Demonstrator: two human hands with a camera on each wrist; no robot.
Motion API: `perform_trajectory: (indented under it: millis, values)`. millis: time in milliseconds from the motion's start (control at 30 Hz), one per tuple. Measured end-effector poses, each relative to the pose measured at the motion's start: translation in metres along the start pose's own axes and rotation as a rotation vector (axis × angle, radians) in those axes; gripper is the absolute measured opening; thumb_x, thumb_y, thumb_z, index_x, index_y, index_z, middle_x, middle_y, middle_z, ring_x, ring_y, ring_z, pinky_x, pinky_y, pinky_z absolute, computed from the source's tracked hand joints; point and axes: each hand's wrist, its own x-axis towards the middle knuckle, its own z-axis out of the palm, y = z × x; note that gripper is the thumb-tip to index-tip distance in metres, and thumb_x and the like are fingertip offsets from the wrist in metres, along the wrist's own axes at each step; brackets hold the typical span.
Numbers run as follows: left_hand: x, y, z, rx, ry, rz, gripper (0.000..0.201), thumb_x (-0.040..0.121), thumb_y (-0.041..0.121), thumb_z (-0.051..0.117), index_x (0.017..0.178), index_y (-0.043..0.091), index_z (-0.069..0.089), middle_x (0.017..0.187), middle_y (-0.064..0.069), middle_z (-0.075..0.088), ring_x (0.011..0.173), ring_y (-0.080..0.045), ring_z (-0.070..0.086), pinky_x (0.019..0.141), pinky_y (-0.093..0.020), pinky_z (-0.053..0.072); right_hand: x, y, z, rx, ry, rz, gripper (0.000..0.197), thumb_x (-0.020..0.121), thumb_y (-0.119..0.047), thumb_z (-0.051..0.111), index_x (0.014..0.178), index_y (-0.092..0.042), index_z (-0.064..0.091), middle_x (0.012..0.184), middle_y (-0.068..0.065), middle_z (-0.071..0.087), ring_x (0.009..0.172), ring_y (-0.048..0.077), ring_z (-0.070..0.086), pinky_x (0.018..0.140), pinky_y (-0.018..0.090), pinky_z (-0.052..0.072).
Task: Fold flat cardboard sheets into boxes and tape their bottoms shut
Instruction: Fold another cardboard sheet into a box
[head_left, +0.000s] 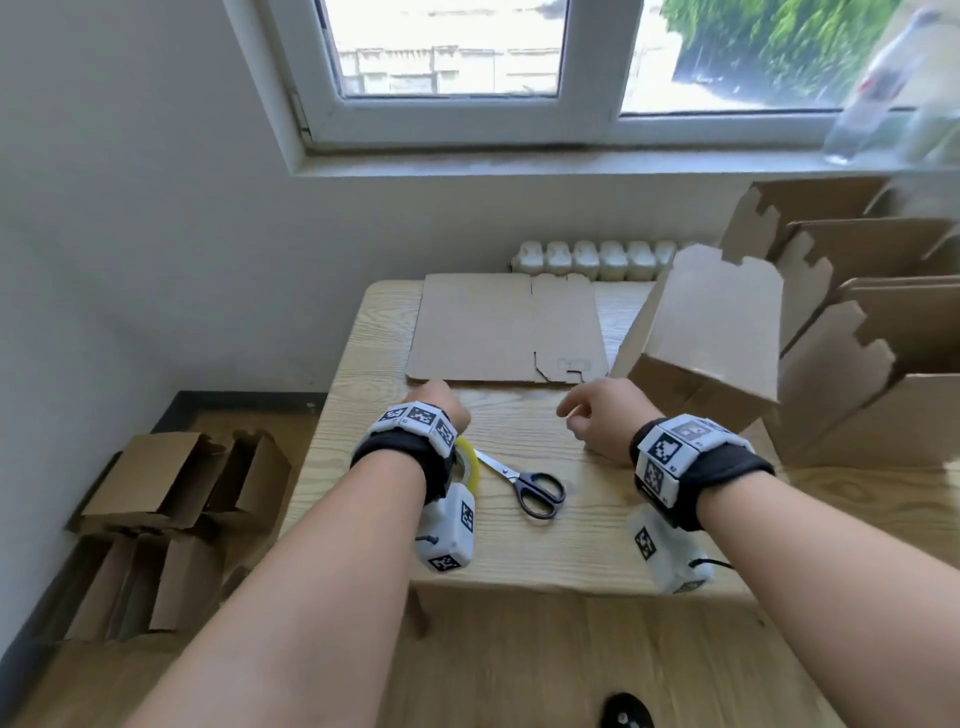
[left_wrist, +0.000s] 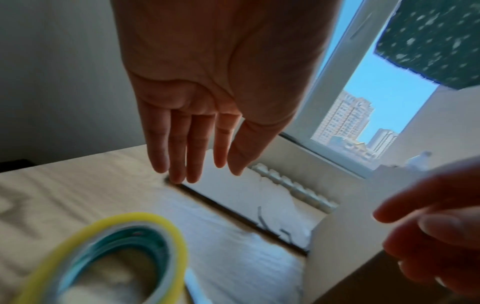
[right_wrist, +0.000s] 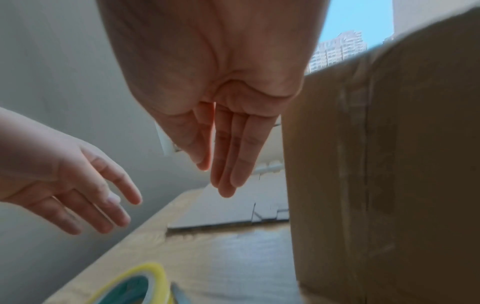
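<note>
A flat cardboard sheet (head_left: 506, 330) lies at the far side of the wooden table (head_left: 519, 545). My left hand (head_left: 436, 400) hovers just before the sheet's near left corner, fingers (left_wrist: 179, 156) straight and empty. My right hand (head_left: 597, 410) hovers near the sheet's near right corner, fingers (right_wrist: 228, 164) straight, holding nothing. A folded box (head_left: 711, 332) stands tilted right beside the right hand; in the right wrist view this box (right_wrist: 389, 164) fills the right side. A yellow tape roll (head_left: 467, 457) lies under my left wrist, also the tape roll (left_wrist: 111, 261) close in the left wrist view.
Black-handled scissors (head_left: 524, 480) lie on the table between my wrists. Several folded boxes (head_left: 872, 312) are stacked at the right. More cardboard boxes (head_left: 171, 509) lie on the floor at the left. A radiator (head_left: 597, 260) sits behind the table under the window.
</note>
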Motion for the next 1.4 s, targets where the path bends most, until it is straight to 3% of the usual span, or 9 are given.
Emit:
perform_trajectory:
  millis: [167,367,567,767,967,1133,1200,1300,1400]
  values:
    - [-0.019,0.078,-0.017,-0.097,0.026,0.224,0.028,0.092,0.018,0.054,0.116,0.011,0.066,0.114,-0.009,0.067,0.106,-0.028,0.061,0.085,-0.029,0.047,-0.015,0.025,-0.06,0.057,0.225,-0.025,0.025,0.091,-0.012,0.054,0.105,-0.021,0.072,0.108,-0.001,0.07,0.1,0.017,0.062,0.094,0.029,0.048]
    - [-0.024,0.165,-0.006,-0.236,0.029,0.35,0.031,0.096,0.038,0.05,0.067,0.025,0.052,0.091,-0.004,0.06,0.085,-0.025,0.057,0.081,-0.029,0.046,-0.018,0.098,-0.113,0.035,0.524,0.173,0.028,0.09,-0.019,0.052,0.116,-0.019,0.063,0.119,0.005,0.055,0.114,0.024,0.05,0.097,0.036,0.04]
    - [-0.021,0.218,0.016,-0.272,-0.016,0.306,0.061,0.091,0.05,0.054,0.136,0.009,0.047,0.136,-0.009,0.054,0.124,-0.028,0.051,0.1,-0.034,0.04,-0.007,0.146,-0.116,0.034,0.245,0.356,0.066,0.093,-0.047,0.052,0.143,-0.01,0.029,0.132,0.016,0.053,0.121,0.033,0.05,0.098,0.039,0.04]
    - [-0.019,0.235,0.015,-0.364,-0.093,0.3,0.04,0.073,0.042,0.078,0.102,0.024,0.058,0.106,0.005,0.065,0.102,-0.021,0.063,0.089,-0.034,0.052,0.0,0.159,-0.126,0.126,0.269,0.284,0.082,0.087,-0.048,0.063,0.148,-0.018,0.018,0.128,0.014,0.058,0.118,0.033,0.054,0.095,0.037,0.041]
    - [-0.028,0.248,0.009,-0.551,0.02,0.323,0.077,0.059,0.012,0.089,0.123,0.022,0.047,0.107,-0.001,0.066,0.101,-0.021,0.064,0.09,-0.04,0.054,0.003,0.172,-0.154,0.174,0.374,0.171,0.107,0.072,-0.02,0.073,0.149,-0.037,0.001,0.122,0.004,0.055,0.111,0.031,0.057,0.099,0.044,0.044]
    - [-0.022,0.249,0.028,-0.44,0.021,0.237,0.069,0.065,-0.002,0.082,0.121,0.015,0.047,0.117,-0.003,0.061,0.103,-0.023,0.062,0.089,-0.042,0.055,-0.003,0.193,-0.134,0.149,0.231,0.17,0.115,0.076,-0.005,0.066,0.147,-0.039,-0.018,0.095,0.006,0.066,0.091,0.025,0.064,0.097,0.04,0.045]
    - [-0.019,0.248,0.038,-0.413,-0.021,0.198,0.059,0.069,-0.001,0.079,0.118,0.012,0.05,0.11,-0.008,0.063,0.095,-0.026,0.067,0.083,-0.042,0.058,-0.003,0.199,-0.126,0.137,0.217,0.186,0.106,0.078,-0.009,0.062,0.147,-0.037,-0.014,0.092,0.007,0.066,0.085,0.026,0.063,0.088,0.039,0.05]
    - [-0.019,0.25,0.043,-0.326,-0.058,0.177,0.04,0.07,0.015,0.082,0.101,0.01,0.058,0.096,-0.011,0.069,0.087,-0.025,0.071,0.078,-0.041,0.06,0.001,0.201,-0.131,0.09,0.261,0.243,0.065,0.082,-0.027,0.062,0.139,-0.019,0.03,0.111,0.008,0.064,0.104,0.03,0.06,0.092,0.037,0.048]
    - [-0.013,0.256,0.046,-0.269,-0.023,0.182,0.079,0.058,0.027,0.088,0.124,0.014,0.047,0.102,-0.009,0.069,0.095,-0.026,0.068,0.084,-0.04,0.057,0.002,0.196,-0.139,0.075,0.372,0.26,0.059,0.081,-0.035,0.066,0.13,-0.019,0.037,0.118,0.006,0.059,0.108,0.032,0.058,0.091,0.037,0.045]
